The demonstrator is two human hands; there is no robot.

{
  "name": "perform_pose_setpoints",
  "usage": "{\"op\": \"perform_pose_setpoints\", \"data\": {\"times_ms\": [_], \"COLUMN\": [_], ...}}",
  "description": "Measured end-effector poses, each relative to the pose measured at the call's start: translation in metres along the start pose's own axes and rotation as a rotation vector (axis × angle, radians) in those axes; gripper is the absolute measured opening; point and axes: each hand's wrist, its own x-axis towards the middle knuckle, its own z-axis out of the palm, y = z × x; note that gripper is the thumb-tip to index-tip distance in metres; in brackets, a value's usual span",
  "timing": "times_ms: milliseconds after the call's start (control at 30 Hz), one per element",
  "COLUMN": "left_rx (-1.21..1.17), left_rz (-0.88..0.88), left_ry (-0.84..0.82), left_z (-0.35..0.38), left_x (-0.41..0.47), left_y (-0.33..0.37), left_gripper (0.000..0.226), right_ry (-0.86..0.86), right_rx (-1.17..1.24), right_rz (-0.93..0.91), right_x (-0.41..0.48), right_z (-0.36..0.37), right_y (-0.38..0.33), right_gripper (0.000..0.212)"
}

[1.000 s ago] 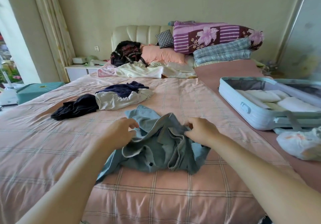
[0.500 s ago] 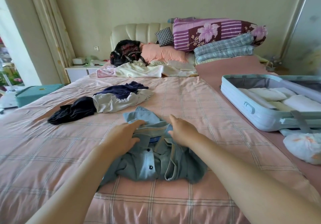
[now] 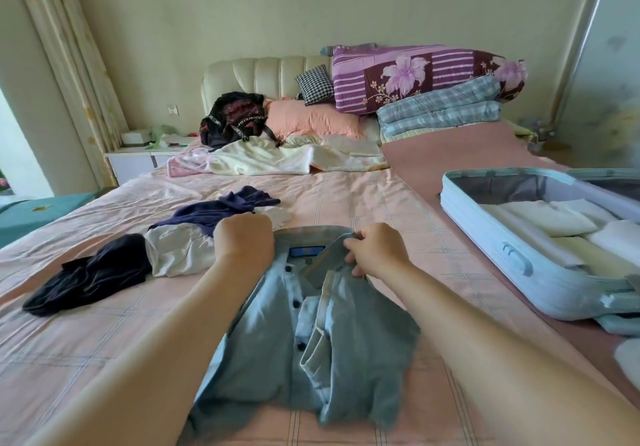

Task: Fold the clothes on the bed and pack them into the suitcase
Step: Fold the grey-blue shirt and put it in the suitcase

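Head view: left hand (image 3: 244, 242) and right hand (image 3: 377, 249) pinch blue shirt (image 3: 308, 338) collar; pull evenly, flatten placket before folding.

Two hands, the left hand (image 3: 244, 243) and the right hand (image 3: 375, 250). One blue shirt (image 3: 311, 359) with three dark buttons (image 3: 296, 303) showing. One suitcase (image 3: 491, 241) (the pale folded pieces (image 3: 550, 217) inside blur together, so no count). One bed (image 3: 363, 210), one heap of loose clothes (image 3: 180, 255), one peach pillow (image 3: 311, 120), one checked cushion (image 3: 315, 83), two folded quilts (image 3: 415, 78), one black bag (image 3: 235, 116), one bedside cabinet (image 3: 138, 165).
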Motion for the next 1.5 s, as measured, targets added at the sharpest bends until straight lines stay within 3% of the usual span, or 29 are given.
{"op": "perform_pose_setpoints", "data": {"times_ms": [133,233,300,367,433,467,533,633,767,967,1067,1167,1233,1367,1433,1500], "left_rx": [-0.221,-0.445,-0.518,-0.623,-0.709,-0.72,-0.716,-0.61,-0.619,-0.719,-0.62,-0.432,-0.437,-0.447,-0.353,-0.25], "left_rz": [-0.055,-0.054,-0.026,0.057,0.138,0.162,0.186,0.22,0.272,0.45,0.483,0.5,0.454,0.315,0.164,0.001], "left_ry": [-0.099,-0.027,-0.006,-0.181,-0.391,-0.438,-0.48,-0.488,-0.42,-0.335,-0.363,-0.32,-0.285,-0.065,0.074,0.076], "left_z": [0.02,0.047,0.064,0.08,0.095,0.102,0.114,0.118,0.099,0.047,0.04,0.052,0.062,0.065,0.062,0.067], "left_x": [0.067,0.118,0.139,0.149,0.149,0.149,0.147,0.139,0.108,0.025,-0.015,-0.036,-0.042,-0.049,-0.049,-0.048], "left_y": [0.021,0.028,0.032,0.039,0.045,0.048,0.049,0.046,0.041,0.021,0.008,0.0,-0.011,-0.044,-0.065,-0.082], "left_gripper": [0.023,0.02,0.024,0.054,0.091,0.099,0.101,0.087,0.07,0.031,0.043,0.041,0.03,0.043,0.037,0.032], "right_ry": [0.148,0.07,-0.094,-0.231,-0.318,-0.377,-0.489,-0.538,-0.466,-0.295,-0.333,-0.228,-0.105,-0.014,0.089,0.178], "right_rx": [-0.151,-0.087,-0.121,-0.265,-0.435,-0.488,-0.498,-0.53,-0.527,-0.342,-0.436,-0.711,-0.857,-0.899,-0.931,-1.003], "right_rz": [-0.097,-0.126,-0.122,-0.115,-0.137,-0.134,-0.094,-0.121,-0.241,-0.495,-0.576,-0.717,-0.734,-0.722,-0.642,-0.517], "right_x": [0.057,0.099,0.121,0.136,0.145,0.147,0.145,0.132,0.097,0.017,-0.021,-0.041,-0.045,-0.048,-0.046,-0.047], "right_z": [0.011,0.023,0.031,0.042,0.055,0.06,0.069,0.074,0.065,0.049,0.048,0.053,0.051,0.033,0.018,0.007], "right_y": [0.01,0.02,0.024,0.028,0.033,0.036,0.042,0.046,0.039,0.024,0.028,0.042,0.047,0.045,0.042,0.042], "right_gripper": [0.028,0.016,0.054,0.092,0.105,0.106,0.103,0.088,0.067,0.03,0.04,0.041,0.042,0.032,0.027,0.022]}}
